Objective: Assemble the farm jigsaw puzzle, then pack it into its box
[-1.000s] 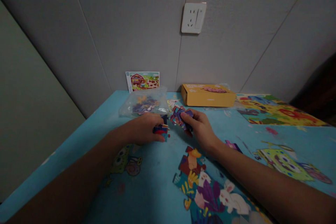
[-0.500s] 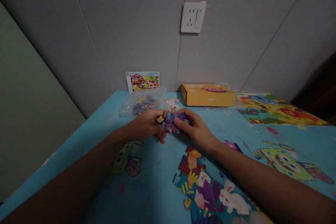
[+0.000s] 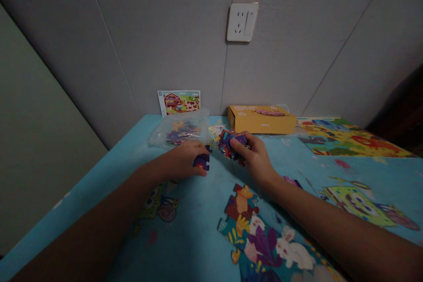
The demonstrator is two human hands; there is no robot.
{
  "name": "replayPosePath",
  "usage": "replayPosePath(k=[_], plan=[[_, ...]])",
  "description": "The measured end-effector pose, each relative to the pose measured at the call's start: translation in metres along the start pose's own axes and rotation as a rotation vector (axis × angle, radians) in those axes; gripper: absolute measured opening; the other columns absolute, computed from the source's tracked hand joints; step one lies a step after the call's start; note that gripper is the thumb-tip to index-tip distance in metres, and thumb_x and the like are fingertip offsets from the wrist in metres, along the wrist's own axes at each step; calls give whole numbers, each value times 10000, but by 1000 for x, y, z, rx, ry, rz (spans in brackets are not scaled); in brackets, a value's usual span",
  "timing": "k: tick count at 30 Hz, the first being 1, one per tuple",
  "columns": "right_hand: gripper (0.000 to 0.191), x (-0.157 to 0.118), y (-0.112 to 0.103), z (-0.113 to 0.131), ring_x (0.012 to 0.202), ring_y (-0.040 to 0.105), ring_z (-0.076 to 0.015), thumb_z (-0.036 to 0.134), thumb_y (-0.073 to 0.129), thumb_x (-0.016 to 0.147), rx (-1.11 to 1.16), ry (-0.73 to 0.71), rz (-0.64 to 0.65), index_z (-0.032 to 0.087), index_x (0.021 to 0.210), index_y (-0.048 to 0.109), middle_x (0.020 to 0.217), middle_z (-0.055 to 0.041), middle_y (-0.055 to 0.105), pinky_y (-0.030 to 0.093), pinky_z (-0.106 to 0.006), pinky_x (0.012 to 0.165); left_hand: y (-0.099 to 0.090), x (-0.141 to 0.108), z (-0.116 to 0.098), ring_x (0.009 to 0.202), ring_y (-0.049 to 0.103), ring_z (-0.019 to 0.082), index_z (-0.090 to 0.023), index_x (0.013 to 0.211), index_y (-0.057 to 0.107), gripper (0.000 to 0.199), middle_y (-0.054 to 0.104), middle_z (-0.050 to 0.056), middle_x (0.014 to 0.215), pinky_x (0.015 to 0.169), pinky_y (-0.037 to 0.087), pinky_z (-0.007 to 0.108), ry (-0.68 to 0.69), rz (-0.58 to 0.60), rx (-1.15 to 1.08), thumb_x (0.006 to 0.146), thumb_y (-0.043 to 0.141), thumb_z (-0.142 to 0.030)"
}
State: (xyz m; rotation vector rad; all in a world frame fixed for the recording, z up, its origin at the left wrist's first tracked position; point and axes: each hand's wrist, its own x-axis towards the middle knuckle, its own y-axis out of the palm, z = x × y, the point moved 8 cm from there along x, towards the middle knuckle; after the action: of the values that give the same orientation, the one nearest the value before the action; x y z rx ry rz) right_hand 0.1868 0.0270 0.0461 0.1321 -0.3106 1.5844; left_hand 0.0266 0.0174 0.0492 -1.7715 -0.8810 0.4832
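My left hand [image 3: 187, 158] pinches a dark purple puzzle piece [image 3: 202, 162] just in front of the clear bag. To its right, my right hand [image 3: 254, 154] is wrapped round a stack of puzzle pieces [image 3: 227, 144], with the thumb pressed on top. A gap separates the two hands. Below them lies a partly joined puzzle [image 3: 261, 240] with white rabbits, a fox-like animal and purple leaves; my right forearm hides part of it. A loose purple puzzle piece [image 3: 293, 181] shows beyond that forearm.
A clear plastic bag [image 3: 155, 134] of puzzle pieces lies at the back, before a farm picture card [image 3: 180, 102]. A yellow box [image 3: 262, 121] stands against the wall. Another colourful puzzle [image 3: 350, 139] lies at the back right. A blue cartoon cloth [image 3: 185, 238] covers the table.
My hands were together over the stack and have moved apart. My left hand has drawn left with one puzzle piece; my right hand keeps the stack, slightly further right.
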Motion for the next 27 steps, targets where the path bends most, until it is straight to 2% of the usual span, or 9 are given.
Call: replayPosePath(k=[4, 9, 15, 18, 21, 24, 27], plan=[[263, -1, 0, -1, 524, 443, -120, 443, 651, 755, -23, 20, -13, 193, 771, 572, 609, 12, 542, 313, -237, 457, 8, 1, 5, 1118, 530, 271, -113, 1211, 594, 536, 582, 141, 1203, 974, 393, 382, -23, 17, 49, 742, 719, -340], [264, -2, -1, -2, 553, 471, -128, 446, 639, 762, -44, 40, -19, 191, 796, 581, 648, -2, 569, 316, -235, 463, 7, 2, 1, 988, 575, 235, -136, 1121, 656, 402, 611, 104, 1075, 881, 433, 343, -3, 7, 57, 761, 700, -309], [255, -1, 1, -2, 523, 438, -115, 437, 619, 777, -71, 20, -4, 191, 760, 552, 619, 13, 535, 310, -240, 469, 7, 1, -10, 912, 596, 211, -152, 1077, 667, 370, 640, 76, 999, 836, 450, 323, 44, 10, -28, 743, 718, -304], [255, -1, 0, -2, 530, 444, -115, 435, 612, 784, -93, 1, -7, 189, 774, 549, 635, 12, 542, 312, -240, 478, 7, 1, -9, 997, 576, 225, -168, 1121, 646, 421, 610, 94, 1094, 903, 442, 350, 67, -18, -18, 747, 715, -349], [264, 0, 0, -1, 527, 435, -113, 438, 614, 780, -93, -34, -4, 187, 755, 538, 612, 18, 529, 314, -240, 485, 9, 1, -2, 1169, 490, 280, -149, 1216, 590, 570, 542, 141, 1252, 1015, 380, 419, 39, -47, 33, 725, 726, -404], [272, 1, 1, -1, 527, 432, -116, 443, 610, 778, -92, -52, 1, 187, 737, 527, 587, 24, 521, 319, -241, 494, 13, 1, 4, 1279, 395, 323, -122, 1292, 521, 669, 472, 181, 1355, 1072, 318, 469, -1, -33, 54, 728, 711, -427], [268, 1, 2, -3, 531, 433, -118, 440, 606, 780, -122, -43, 6, 189, 734, 524, 588, 24, 521, 319, -243, 498, 16, 1, 7, 1322, 347, 333, -145, 1331, 474, 702, 433, 177, 1400, 1091, 291, 484, -27, -9, 28, 733, 691, -442]])
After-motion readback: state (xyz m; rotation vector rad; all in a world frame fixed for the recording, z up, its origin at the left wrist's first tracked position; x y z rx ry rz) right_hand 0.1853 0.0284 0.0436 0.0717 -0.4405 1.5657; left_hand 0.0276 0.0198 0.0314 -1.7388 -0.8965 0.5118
